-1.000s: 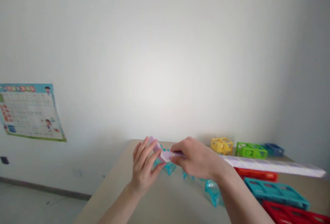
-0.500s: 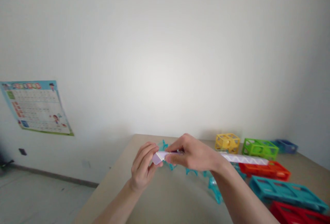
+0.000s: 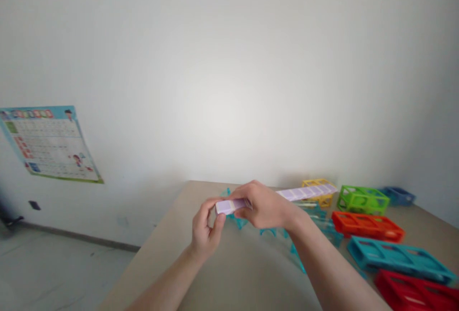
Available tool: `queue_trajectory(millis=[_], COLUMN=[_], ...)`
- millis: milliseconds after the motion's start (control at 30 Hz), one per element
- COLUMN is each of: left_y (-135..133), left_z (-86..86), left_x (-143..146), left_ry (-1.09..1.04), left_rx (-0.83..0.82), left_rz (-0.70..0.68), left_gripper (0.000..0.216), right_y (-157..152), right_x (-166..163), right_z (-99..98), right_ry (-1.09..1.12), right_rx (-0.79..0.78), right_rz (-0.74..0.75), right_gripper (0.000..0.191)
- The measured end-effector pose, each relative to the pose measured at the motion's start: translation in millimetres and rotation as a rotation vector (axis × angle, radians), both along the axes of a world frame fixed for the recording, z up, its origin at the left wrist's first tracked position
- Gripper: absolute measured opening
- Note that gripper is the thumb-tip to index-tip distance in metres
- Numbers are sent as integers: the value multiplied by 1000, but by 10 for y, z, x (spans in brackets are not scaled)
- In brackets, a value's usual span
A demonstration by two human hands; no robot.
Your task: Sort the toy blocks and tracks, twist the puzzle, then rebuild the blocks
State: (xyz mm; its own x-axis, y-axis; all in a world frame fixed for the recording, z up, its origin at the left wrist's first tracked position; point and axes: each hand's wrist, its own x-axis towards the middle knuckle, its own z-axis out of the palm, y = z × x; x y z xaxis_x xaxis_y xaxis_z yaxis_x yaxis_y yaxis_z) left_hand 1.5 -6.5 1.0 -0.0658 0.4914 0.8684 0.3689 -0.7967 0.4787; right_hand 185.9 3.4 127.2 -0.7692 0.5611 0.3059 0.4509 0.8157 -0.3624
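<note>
A long, narrow lilac bar with pale cross lines (image 3: 306, 192) is held up over the table, slanting upward to the right. My left hand (image 3: 206, 227) is closed on its left end, thumb below and fingers behind. Closer to the middle, my right hand (image 3: 263, 204) pinches the same bar from above, covering part of it. Below and behind the hands, translucent teal plastic pieces (image 3: 268, 231) lie on the table (image 3: 229, 273), some arch-shaped. My right forearm hides several of them.
On the right of the table sit plastic frames: yellow (image 3: 326, 200), green (image 3: 363, 199), dark blue (image 3: 398, 196), orange-red (image 3: 367, 225), teal (image 3: 399, 257) and red (image 3: 418, 292). A white wall (image 3: 229, 72) stands behind, with a poster (image 3: 53, 144) at left.
The bar's right end has swung upward, and a different face with cross lines now shows instead of the zigzag one. My left hand has shifted slightly right, its thumb now beneath the end.
</note>
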Motion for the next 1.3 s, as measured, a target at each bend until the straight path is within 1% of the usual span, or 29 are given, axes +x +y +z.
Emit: queue_trajectory(millis=[100,233,333,467,533,600,667,767,833,900,933,1000,1067,1133,1200,1300], left_y=[1,12,36,78,92,94,79,41,22,16,17,21,23,24,27,52], left_z=[13,41,40,37,40,42,41,36,30,25,25,37,65,106,149,192], left_x=[17,33,53,79,81,71,50,18,7,8,11,19,24,20,9,-17], left_ry=[-51,-139,-199,-290,-327,-331,-306,-229,-194,-208,-229,-283,-335,-375,-400,-418], left_rx=[-36,-42,-64,-62,-47,-31,-36,-83,-104,-101,-103,-126,-185,-265,-328,-386], left_rz=[4,65,125,231,256,252,224,112,37,2,-1,8,11,-21,-99,-275], left_gripper=[19,15,14,13,13,15,24,39,40,38,36,35,36,39,43,44], right_y=[-5,-4,0,-29,-48,-54,-45,-24,-21,-31,-39,-53,-61,-57,-47,-30], right_x=[-13,-77,-164,-333,-406,-442,-432,-363,-310,-266,-250,-225,-211,-205,-202,-189], right_z=[-9,-30,-81,-200,-255,-286,-286,-237,-188,-141,-121,-95,-84,-82,-81,-70], right_ry=[15,48,51,49,59,71,76,66,42,19,11,10,10,-3,-10,7], right_rx=[28,89,174,278,298,285,254,222,218,227,232,234,229,225,221,217], right_rz=[-19,-35,-125,-236,-274,-291,-262,-140,-77,-56,-58,-109,-193,-255,-264,-238], right_gripper=[7,16,19,13,11,12,13,13,13,15,17,23,28,26,19,15])
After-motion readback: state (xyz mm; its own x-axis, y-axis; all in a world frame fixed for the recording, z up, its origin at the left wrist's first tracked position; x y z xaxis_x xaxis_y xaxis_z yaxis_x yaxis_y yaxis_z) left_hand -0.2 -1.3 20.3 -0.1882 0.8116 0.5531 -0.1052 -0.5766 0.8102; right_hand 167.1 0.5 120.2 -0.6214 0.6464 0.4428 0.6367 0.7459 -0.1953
